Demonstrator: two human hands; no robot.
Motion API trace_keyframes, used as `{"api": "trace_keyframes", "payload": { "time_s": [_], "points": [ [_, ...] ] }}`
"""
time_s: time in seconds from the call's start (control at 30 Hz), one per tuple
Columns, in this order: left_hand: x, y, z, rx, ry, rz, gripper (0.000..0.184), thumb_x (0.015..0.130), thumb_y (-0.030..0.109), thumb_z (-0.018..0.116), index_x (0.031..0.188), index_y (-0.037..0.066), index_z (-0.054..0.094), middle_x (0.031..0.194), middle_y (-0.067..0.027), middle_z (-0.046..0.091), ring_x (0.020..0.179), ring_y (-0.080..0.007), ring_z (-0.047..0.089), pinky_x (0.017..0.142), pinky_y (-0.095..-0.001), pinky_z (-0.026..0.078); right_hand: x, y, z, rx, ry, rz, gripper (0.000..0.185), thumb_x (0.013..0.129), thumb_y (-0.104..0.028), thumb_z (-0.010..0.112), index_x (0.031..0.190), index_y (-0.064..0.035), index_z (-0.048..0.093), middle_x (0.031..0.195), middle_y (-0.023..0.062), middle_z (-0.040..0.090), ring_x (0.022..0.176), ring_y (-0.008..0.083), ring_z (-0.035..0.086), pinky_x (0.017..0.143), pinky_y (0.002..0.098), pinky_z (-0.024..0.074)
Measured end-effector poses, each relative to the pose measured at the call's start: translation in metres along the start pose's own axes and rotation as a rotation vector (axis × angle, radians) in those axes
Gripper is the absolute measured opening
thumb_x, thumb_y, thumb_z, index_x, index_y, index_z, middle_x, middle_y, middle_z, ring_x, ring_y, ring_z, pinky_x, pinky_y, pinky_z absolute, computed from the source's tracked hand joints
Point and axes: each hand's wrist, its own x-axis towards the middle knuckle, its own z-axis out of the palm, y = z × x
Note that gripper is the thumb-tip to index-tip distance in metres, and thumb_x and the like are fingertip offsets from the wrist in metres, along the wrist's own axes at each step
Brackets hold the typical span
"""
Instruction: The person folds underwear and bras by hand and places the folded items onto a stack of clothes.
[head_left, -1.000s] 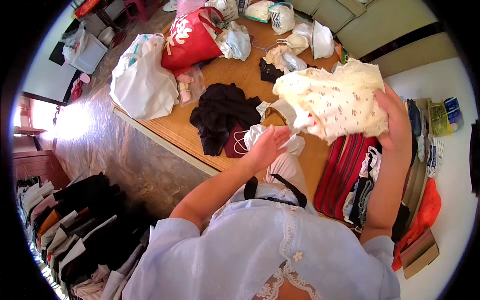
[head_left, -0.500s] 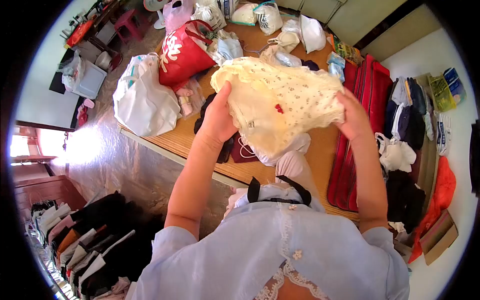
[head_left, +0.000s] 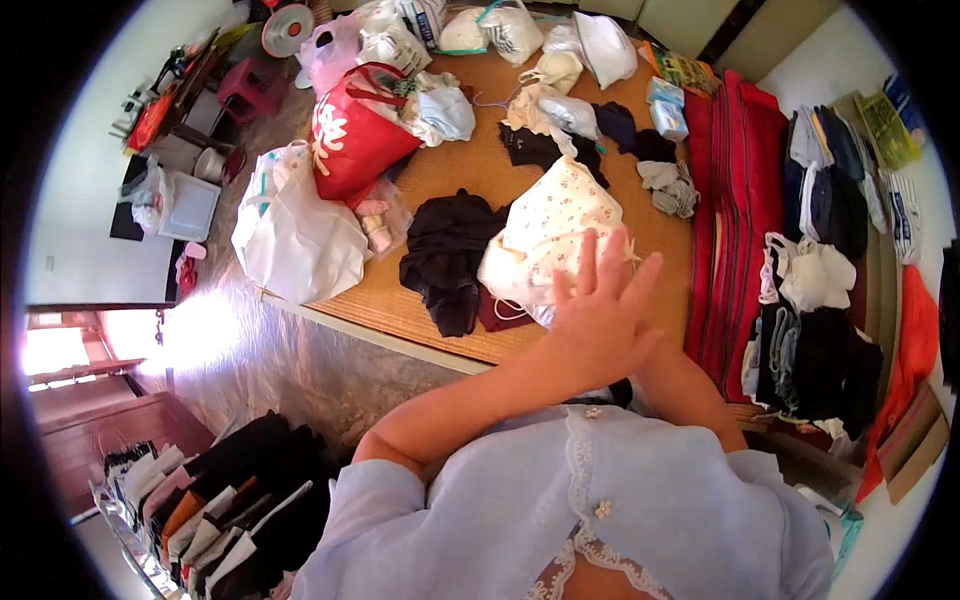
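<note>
A cream garment with a small floral print [head_left: 550, 225] lies bunched near the front of the mat-topped platform. My left hand [head_left: 600, 300] reaches across my body over its lower right part, fingers spread; whether it touches the cloth I cannot tell. My right hand [head_left: 650, 345] is crossed beneath the left one, and its fingers are hidden. Black clothing [head_left: 445, 255] lies just left of the garment, with a dark red cloth [head_left: 500, 312] partly under it.
A red bag [head_left: 360, 135] and a white plastic bag [head_left: 300, 235] stand on the left. Along the right side runs a red suitcase [head_left: 735, 230], with folded clothes [head_left: 825, 200] beyond it. Grey cloth [head_left: 670, 188] and white bags [head_left: 605, 50] lie farther back. Hanging clothes [head_left: 220, 490] fill the lower left.
The garment, stretched between both hands before, now lies lower and bunched on the platform. My left hand has swung right and opened, crossing over my right hand. The view has shifted slightly.
</note>
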Motion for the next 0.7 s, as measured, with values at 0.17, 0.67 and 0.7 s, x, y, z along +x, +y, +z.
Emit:
{"api": "trace_keyframes", "payload": {
  "time_s": [0.17,0.67,0.7],
  "points": [
    [-0.013,-0.05,0.001,-0.457,-0.039,-0.195,0.065,0.076,0.025,0.062,0.128,0.005,0.03,0.128,-0.0217,0.032,0.114,-0.0354,0.039,0.087,-0.041,0.04,0.026,-0.008,-0.053,0.131,0.196,0.095,0.04,0.087,-0.031,0.045,0.118,-0.0058,0.043,0.118,0.0117,0.049,0.106,0.0246,0.05,0.088,0.0401,0.0443],
    [-0.003,-0.118,0.059,-1.931,0.164,-0.825,0.041,0.085,0.015,0.046,0.123,0.002,0.037,0.121,-0.0152,0.046,0.109,-0.0305,0.047,0.09,-0.0445,0.04,-0.013,0.019,-0.01,0.344,0.448,0.353,0.027,0.084,-0.015,0.053,0.11,-0.0071,0.051,0.104,0.007,0.057,0.091,0.0173,0.057,0.074,0.031,0.0494],
    [-0.003,-0.123,0.065,-1.943,0.2,-0.82,0.042,0.084,0.014,0.047,0.123,0.002,0.036,0.121,-0.0157,0.046,0.109,-0.0307,0.047,0.09,-0.0445,0.04,-0.021,0.017,-0.023,0.215,0.435,0.44,0.028,0.083,-0.013,0.053,0.11,-0.0065,0.051,0.103,0.0075,0.057,0.09,0.0176,0.057,0.074,0.0307,0.0491]
  ]
}}
